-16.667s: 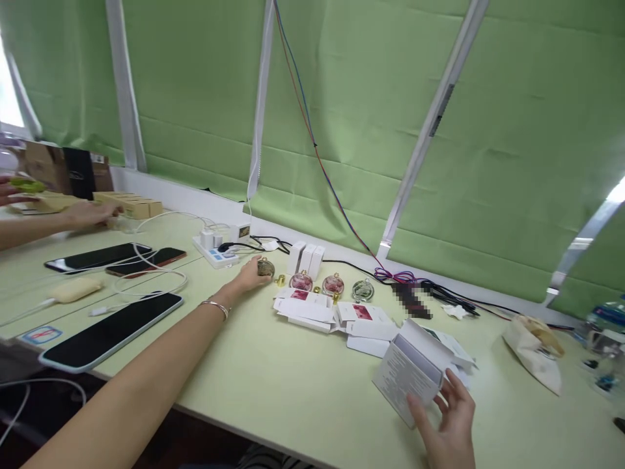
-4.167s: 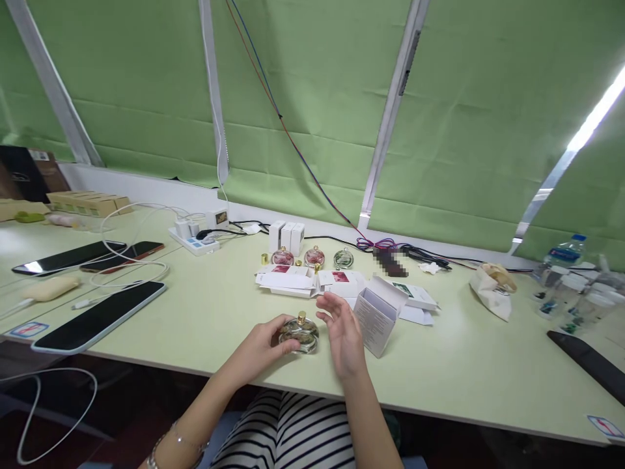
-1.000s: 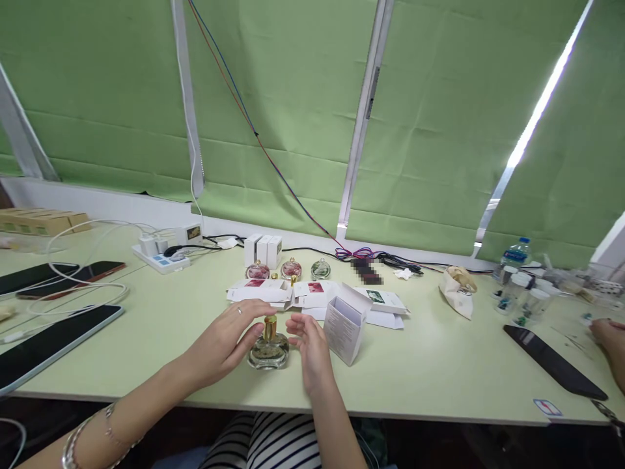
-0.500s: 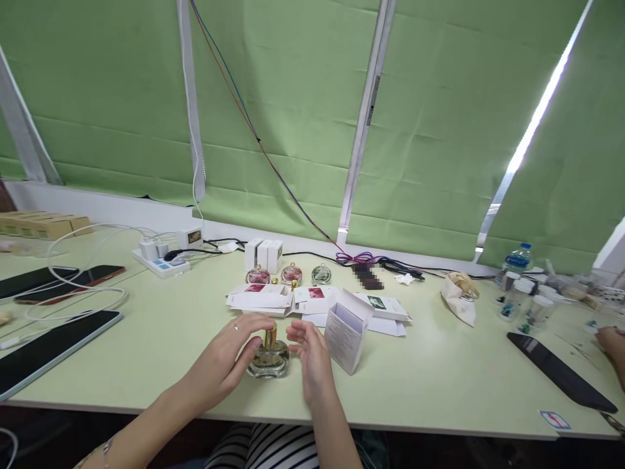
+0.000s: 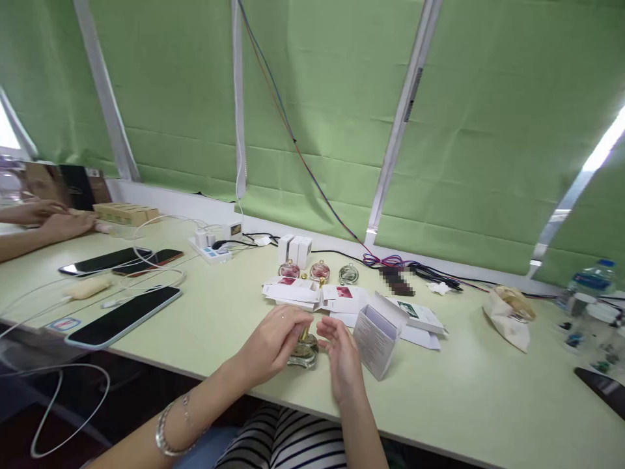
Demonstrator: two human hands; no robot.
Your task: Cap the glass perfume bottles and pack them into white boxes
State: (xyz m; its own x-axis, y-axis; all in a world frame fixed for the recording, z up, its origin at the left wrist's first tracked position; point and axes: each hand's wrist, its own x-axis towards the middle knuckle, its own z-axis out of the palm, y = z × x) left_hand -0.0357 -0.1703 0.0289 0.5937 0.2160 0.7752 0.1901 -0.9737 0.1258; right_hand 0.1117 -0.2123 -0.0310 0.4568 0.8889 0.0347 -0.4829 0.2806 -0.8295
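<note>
A round glass perfume bottle (image 5: 303, 352) with a gold cap stands on the pale green table (image 5: 224, 312) near its front edge. My left hand (image 5: 272, 341) curls over the bottle's left side and top, fingers touching the cap. My right hand (image 5: 342, 355) hovers just right of the bottle with fingers loosely apart, holding nothing. An open white carton (image 5: 377, 332) stands upright immediately right of my right hand.
Flat white cartons (image 5: 293, 291), three small round bottles (image 5: 319, 271) and small white boxes (image 5: 294, 248) lie behind. Phones (image 5: 122, 316) and cables sit at the left, beside another person's hands (image 5: 58, 221). A paper bag (image 5: 508, 316) and water bottle (image 5: 588, 283) are at the right.
The camera has swung left, bringing another person's hands into view. My left hand has closed further over the bottle's cap; my right hand stays beside it.
</note>
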